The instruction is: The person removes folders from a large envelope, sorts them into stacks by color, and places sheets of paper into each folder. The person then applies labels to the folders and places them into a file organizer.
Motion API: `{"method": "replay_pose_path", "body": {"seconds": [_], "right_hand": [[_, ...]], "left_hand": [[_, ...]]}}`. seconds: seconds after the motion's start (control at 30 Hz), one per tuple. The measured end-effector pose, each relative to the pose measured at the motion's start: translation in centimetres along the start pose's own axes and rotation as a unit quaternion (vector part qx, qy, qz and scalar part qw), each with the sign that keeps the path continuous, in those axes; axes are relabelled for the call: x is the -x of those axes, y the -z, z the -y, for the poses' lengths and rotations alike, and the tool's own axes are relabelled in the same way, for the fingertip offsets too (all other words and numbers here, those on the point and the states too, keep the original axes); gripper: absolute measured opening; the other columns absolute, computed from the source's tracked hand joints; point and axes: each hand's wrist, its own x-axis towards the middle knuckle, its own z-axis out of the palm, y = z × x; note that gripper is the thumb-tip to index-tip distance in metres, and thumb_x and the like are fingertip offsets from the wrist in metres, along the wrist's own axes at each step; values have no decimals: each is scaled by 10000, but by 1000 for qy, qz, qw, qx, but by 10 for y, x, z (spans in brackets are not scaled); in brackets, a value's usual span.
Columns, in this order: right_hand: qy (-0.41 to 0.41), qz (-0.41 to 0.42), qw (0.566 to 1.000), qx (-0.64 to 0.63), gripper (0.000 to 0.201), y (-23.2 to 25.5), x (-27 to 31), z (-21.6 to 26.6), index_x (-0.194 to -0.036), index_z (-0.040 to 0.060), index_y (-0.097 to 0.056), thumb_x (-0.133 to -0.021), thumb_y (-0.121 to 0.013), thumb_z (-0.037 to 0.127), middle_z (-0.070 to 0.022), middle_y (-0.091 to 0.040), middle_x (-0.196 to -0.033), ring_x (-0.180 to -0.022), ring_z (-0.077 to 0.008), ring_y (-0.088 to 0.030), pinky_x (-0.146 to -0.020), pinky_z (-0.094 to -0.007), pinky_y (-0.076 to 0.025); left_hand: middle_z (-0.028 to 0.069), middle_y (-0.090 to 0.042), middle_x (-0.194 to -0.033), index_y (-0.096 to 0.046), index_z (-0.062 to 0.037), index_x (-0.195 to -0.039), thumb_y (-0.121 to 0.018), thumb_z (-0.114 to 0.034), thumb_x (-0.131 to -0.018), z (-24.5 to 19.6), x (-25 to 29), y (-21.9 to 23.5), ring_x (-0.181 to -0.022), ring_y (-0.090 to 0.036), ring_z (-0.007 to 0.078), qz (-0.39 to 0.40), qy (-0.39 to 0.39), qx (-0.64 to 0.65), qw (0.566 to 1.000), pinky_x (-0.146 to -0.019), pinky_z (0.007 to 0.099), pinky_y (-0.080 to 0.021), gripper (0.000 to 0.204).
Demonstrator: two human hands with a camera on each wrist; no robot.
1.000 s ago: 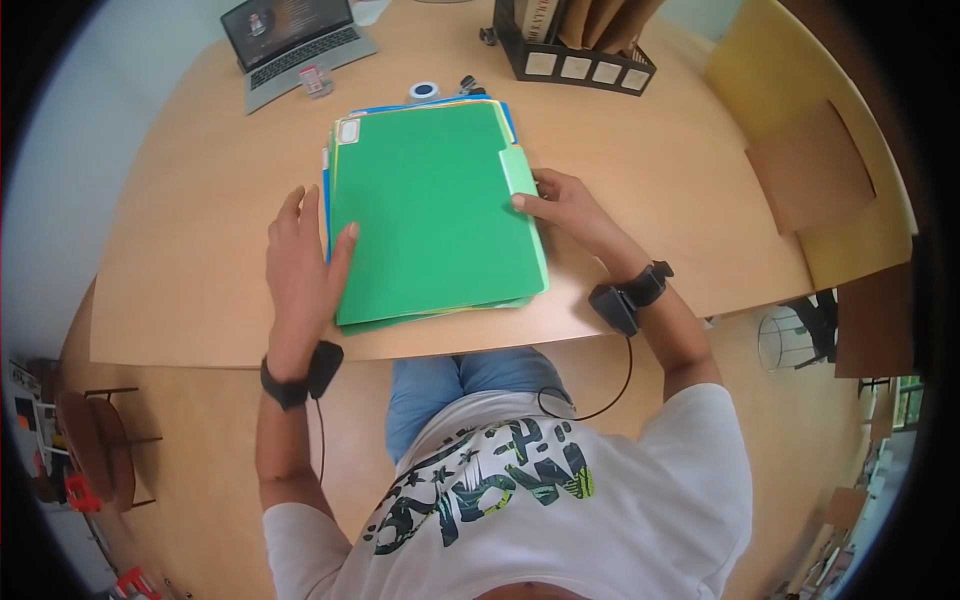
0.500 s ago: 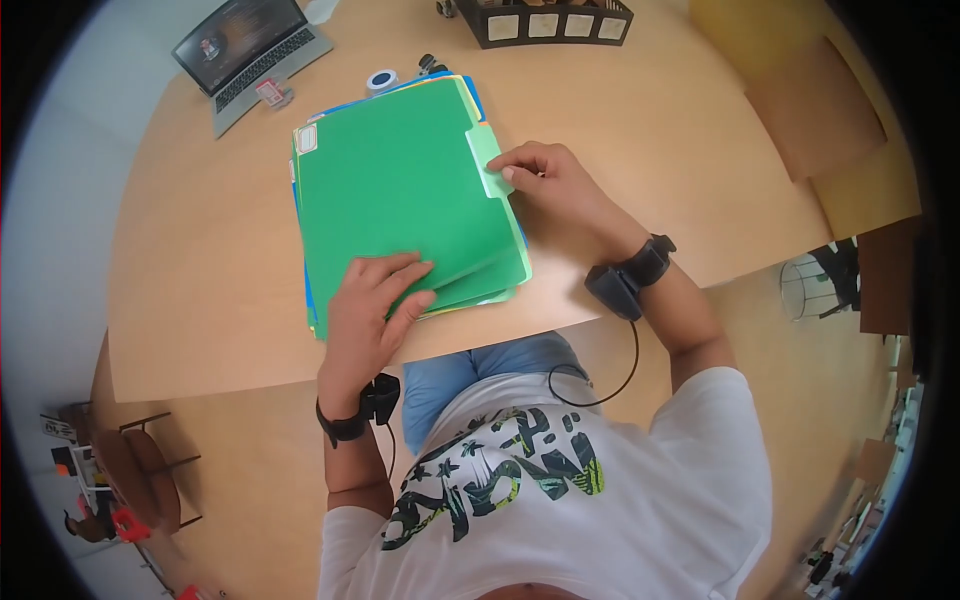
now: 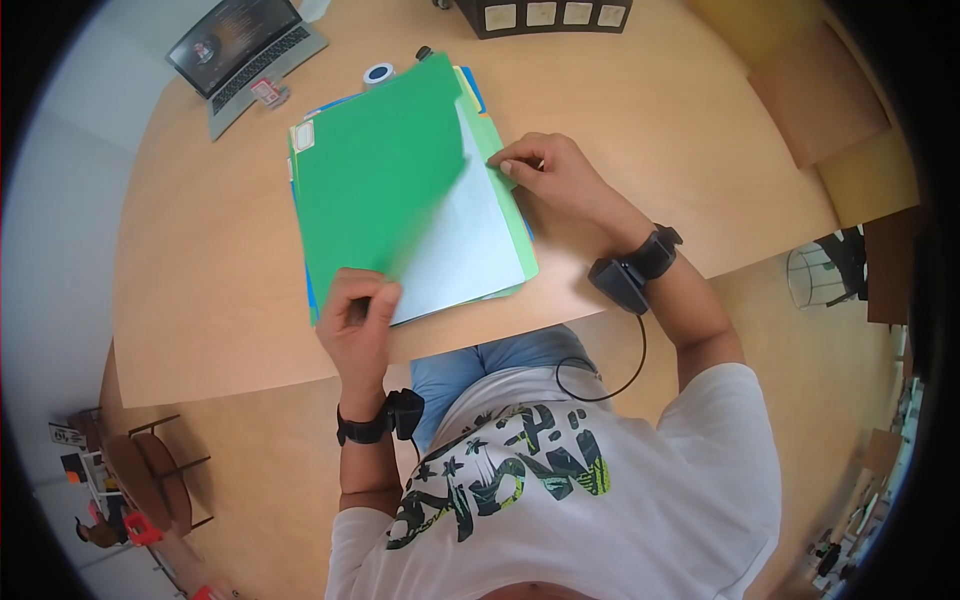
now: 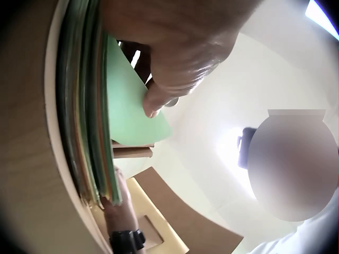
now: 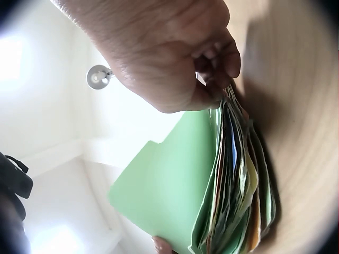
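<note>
A stack of folders lies near the table's front edge, its top green cover lifted along the right side, with a white sheet showing beneath. My left hand pinches the cover's lower corner; in the left wrist view its thumb lies on the pale green inner face. At the stack's right edge, my right hand pinches the edge near the tab. In the right wrist view the right hand holds the edge of the layered folders, and the raised cover leans away.
An open laptop stands at the back left, a small red-and-white item beside it. Behind the stack are a white roll and a small black object. A black organizer stands at the back.
My left hand has moved from beside the stack to its lower edge and has raised the green cover, uncovering the white sheet. My right hand has shifted slightly, staying at the right edge.
</note>
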Motion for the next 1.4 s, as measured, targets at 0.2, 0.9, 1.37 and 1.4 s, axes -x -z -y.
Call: {"method": "replay_pose_path", "body": {"seconds": [0.2, 0.9, 1.37, 1.4], "right_hand": [[0, 15, 984, 179, 422, 2, 2, 33, -884, -8, -683, -872, -617, 409, -118, -618, -801, -700, -208, -583, -648, -333, -470], [69, 19, 967, 244, 750, -16, -11, 29, -1289, -35, -473, -716, -738, 370, -233, -467, -1296, -1243, -355, -410, -1018, -412, -370], [67, -14, 907, 417, 846, -25, -11, 25, -1220, -131, -489, -780, -626, 578, -351, -402, -1305, -1287, -464, -304, -1067, -499, -241], [98, -20, 905, 413, 818, -28, -10, 24, -1210, -123, -505, -790, -622, 569, -353, -409, -1296, -1276, -464, -315, -1063, -498, -248]], "left_hand": [[65, -510, -1022, -409, -14, -1117, -489, -176, -977, -13, 7, 4, -922, -494, 141, -313, -3, 130, 941, -811, 290, -436, 229], [122, -551, -1188, -482, 80, -1217, -514, -299, -979, 11, 15, 6, -1023, -543, 179, -257, 98, 36, 961, -884, 314, -450, 448], [108, -590, -1097, -533, 102, -1142, -479, -280, -997, 2, 11, 2, -977, -544, 157, -285, 73, 14, 956, -865, 293, -442, 412], [109, -590, -1097, -533, 102, -1143, -477, -280, -998, 1, 11, 1, -977, -545, 157, -288, 71, 5, 955, -864, 292, -443, 412]]}}
